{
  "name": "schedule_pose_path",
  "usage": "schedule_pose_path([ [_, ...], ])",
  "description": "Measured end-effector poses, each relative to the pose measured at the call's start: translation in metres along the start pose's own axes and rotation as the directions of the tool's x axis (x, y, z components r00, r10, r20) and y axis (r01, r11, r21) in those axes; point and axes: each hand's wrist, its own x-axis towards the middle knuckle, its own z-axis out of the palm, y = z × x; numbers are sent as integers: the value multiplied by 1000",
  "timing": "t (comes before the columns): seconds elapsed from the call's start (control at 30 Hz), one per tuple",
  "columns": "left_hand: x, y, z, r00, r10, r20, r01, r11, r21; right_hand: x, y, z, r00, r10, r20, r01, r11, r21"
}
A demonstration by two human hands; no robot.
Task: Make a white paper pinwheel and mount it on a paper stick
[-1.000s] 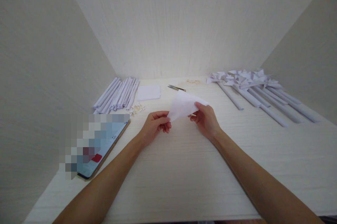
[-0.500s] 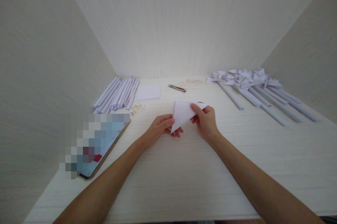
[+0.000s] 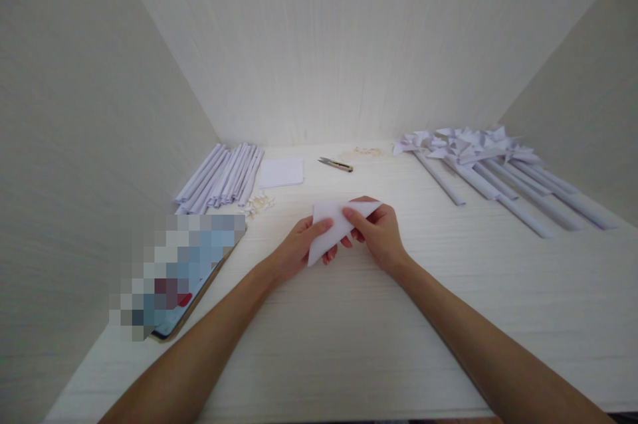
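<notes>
A white sheet of paper [image 3: 329,240], folded into a triangle, is held above the table between both hands. My left hand [image 3: 302,242] pinches its left side, thumb on top and fingers beneath. On the right part, my right hand [image 3: 377,228] grips the paper with the thumb pressed on its face; the fingers behind are partly hidden. Beyond the hands lie a pair of thread snips [image 3: 335,164] and a stack of white paper [image 3: 282,173].
Rolled paper sticks [image 3: 224,175] are piled at the back left, beside small pale bits [image 3: 258,205]. A phone [image 3: 199,284], partly blurred out, lies at the left. Several paper pinwheels [image 3: 468,145] on paper sticks lie at the back right. White walls enclose the table [image 3: 349,344].
The folded paper has shifted left and slightly down. My left thumb now lies further over its face, and my right hand has moved left, closer to my left hand.
</notes>
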Motion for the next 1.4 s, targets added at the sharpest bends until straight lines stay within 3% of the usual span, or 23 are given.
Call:
schedule_pose_path([
  [0.27, 3, -2, 5, 998, -5, -62, 5, 1000, 3, -1, -2, 2, 1000, -3, -8, 3, 1000, -10],
  [0.53, 1, -7, 2, 992, 25, -122, -11, 993, 115, 0, 0, 1, 1000, 13, -7, -13, 1000, 12],
  [0.8, -2, -3, 10, 966, 164, -202, -103, 953, 283, 4, 5, -1, 992, 92, -92, -72, 977, 201],
  [1.07, -2, -3, 9, 948, 236, -215, -149, 922, 357, 7, -1, -6, 979, 166, -118, -96, 886, 453],
  [1.4, -3, -1, 9, 954, 234, -188, -164, 931, 326, 9, 3, -13, 989, 143, -40, -105, 863, 494],
])
